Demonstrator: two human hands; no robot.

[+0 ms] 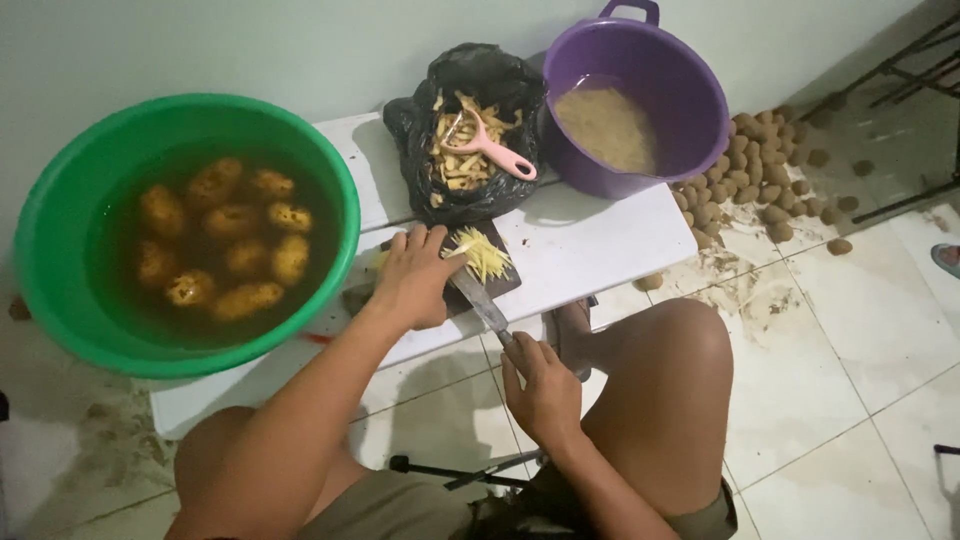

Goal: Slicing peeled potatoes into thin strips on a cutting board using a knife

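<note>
Steel knife [480,300] angled across dark board [505,275], beside pale, probably potato, strips [484,255].
</note>
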